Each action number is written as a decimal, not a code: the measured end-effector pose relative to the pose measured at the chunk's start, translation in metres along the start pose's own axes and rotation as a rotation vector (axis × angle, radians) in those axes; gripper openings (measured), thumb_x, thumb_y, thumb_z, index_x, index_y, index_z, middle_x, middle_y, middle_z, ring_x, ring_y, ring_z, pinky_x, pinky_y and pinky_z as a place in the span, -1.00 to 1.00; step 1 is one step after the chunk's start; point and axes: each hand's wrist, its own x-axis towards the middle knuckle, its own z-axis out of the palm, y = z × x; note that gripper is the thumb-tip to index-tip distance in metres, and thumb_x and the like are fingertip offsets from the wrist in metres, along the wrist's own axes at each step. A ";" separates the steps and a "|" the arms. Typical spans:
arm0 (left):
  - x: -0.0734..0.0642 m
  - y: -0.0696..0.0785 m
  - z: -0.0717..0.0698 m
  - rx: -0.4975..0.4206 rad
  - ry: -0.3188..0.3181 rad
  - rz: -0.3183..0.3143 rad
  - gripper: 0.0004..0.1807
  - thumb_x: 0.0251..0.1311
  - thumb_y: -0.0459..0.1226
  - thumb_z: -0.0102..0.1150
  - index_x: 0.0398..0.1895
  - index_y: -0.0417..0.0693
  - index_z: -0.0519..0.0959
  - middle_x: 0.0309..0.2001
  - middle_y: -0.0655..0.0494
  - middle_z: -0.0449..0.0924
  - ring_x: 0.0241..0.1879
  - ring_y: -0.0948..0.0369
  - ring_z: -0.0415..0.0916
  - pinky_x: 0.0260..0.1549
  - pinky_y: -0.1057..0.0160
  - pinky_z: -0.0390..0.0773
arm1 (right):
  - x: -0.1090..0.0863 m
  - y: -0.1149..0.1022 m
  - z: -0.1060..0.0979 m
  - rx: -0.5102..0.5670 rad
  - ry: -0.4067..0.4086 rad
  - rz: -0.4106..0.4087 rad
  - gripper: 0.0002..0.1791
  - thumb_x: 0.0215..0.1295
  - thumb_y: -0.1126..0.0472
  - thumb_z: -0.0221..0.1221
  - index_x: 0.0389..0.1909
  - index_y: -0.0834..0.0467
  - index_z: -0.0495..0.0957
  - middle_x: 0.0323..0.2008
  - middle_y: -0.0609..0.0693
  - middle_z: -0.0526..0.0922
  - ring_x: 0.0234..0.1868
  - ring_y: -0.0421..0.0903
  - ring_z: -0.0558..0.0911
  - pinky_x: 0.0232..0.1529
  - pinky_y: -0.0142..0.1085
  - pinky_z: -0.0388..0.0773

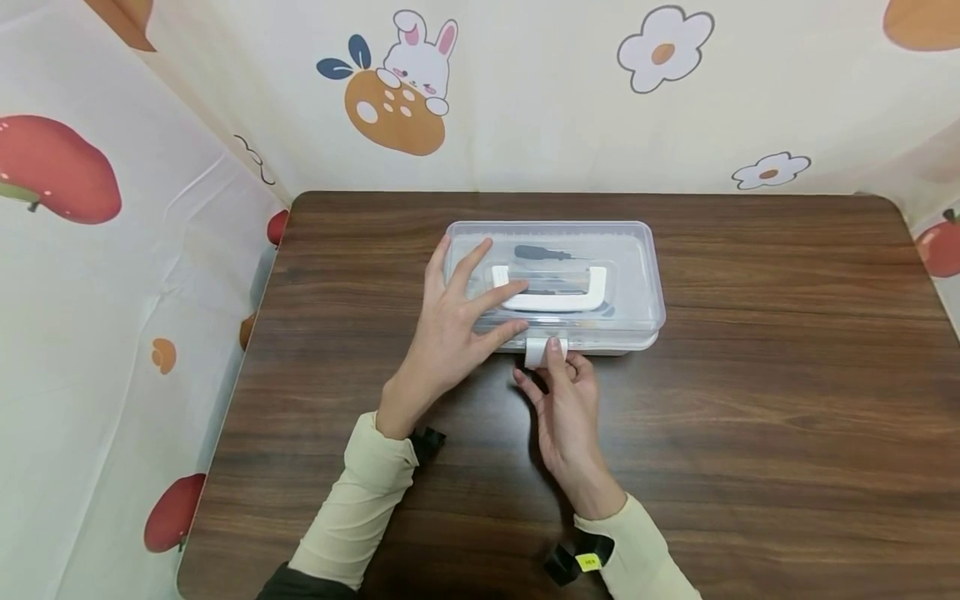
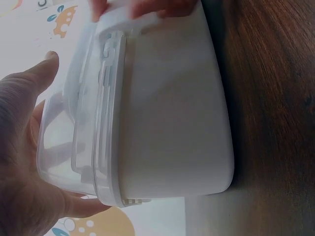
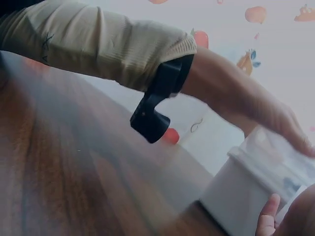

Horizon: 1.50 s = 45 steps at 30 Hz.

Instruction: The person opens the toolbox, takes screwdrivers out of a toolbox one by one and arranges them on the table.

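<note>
A storage box with a clear plastic lid (image 1: 630,275) and a white base (image 2: 172,113) sits on the table. On top of the lid lies a white carrying handle (image 1: 553,302). My left hand (image 1: 450,321) rests on the lid's left part, fingers spread and fairly straight across its corner and the handle. At the front edge, my right hand (image 1: 566,408) pinches the white latch (image 1: 536,352), thumb on its face and other fingers curled below. Through the lid shows a dark, screwdriver-shaped tool (image 1: 542,252); the rest of the contents is blurred.
The brown wooden table (image 1: 787,375) extends around the box. Behind it hangs a pale cloth (image 1: 540,100) printed with a rabbit and flowers, with another printed sheet (image 1: 75,333) on the left. Black camera mounts (image 1: 581,560) sit on both wrists.
</note>
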 end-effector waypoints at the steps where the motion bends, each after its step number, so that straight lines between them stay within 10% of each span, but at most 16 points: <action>1: 0.000 0.000 0.000 -0.001 -0.001 0.000 -0.50 0.22 0.09 0.44 0.22 0.27 0.71 0.58 -0.13 0.26 0.64 -0.35 -0.20 0.58 -0.37 -0.08 | -0.001 -0.001 0.001 -0.007 -0.004 -0.005 -0.57 0.54 0.00 0.16 0.15 0.11 0.20 -0.12 -0.09 0.56 -0.07 -0.16 0.64 -0.02 -0.17 0.75; 24: -0.001 -0.003 0.000 0.028 -0.040 0.042 -0.39 0.15 0.12 0.50 0.29 0.24 0.66 0.59 -0.17 0.23 0.64 -0.36 -0.21 0.57 -0.39 -0.08 | -0.004 -0.007 -0.009 -0.104 -0.012 -0.002 -0.66 0.57 0.24 0.13 0.16 0.12 0.19 -0.26 -0.11 0.44 -0.15 -0.18 0.56 0.02 -0.10 0.75; 32: -0.001 -0.003 -0.002 0.039 -0.026 0.058 -0.40 0.16 0.11 0.50 0.28 0.24 0.66 0.58 -0.17 0.24 0.63 -0.38 -0.19 0.58 -0.38 -0.09 | -0.002 -0.007 -0.018 -0.170 -0.036 0.006 -0.48 0.43 0.53 0.05 0.30 0.26 0.12 0.10 0.12 0.39 -0.06 -0.11 0.57 -0.08 -0.31 0.71; 39: -0.001 -0.003 -0.003 0.045 -0.011 0.067 -0.40 0.14 0.11 0.51 0.27 0.24 0.67 0.57 -0.19 0.26 0.62 -0.39 -0.17 0.59 -0.36 -0.10 | 0.004 -0.003 -0.024 -0.426 -0.051 -0.042 -0.46 0.37 0.55 0.12 0.30 0.39 0.17 0.09 0.20 0.41 -0.22 -0.20 0.60 -0.23 -0.40 0.71; 45: 0.000 -0.002 -0.003 0.050 -0.010 0.074 -0.39 0.14 0.11 0.52 0.27 0.23 0.67 0.56 -0.21 0.27 0.62 -0.40 -0.15 0.59 -0.35 -0.11 | 0.015 -0.005 -0.037 -0.881 -0.027 -0.237 -0.64 0.40 0.34 0.27 0.11 0.37 0.44 -0.10 0.22 0.60 -0.50 -0.26 0.55 -0.50 -0.43 0.56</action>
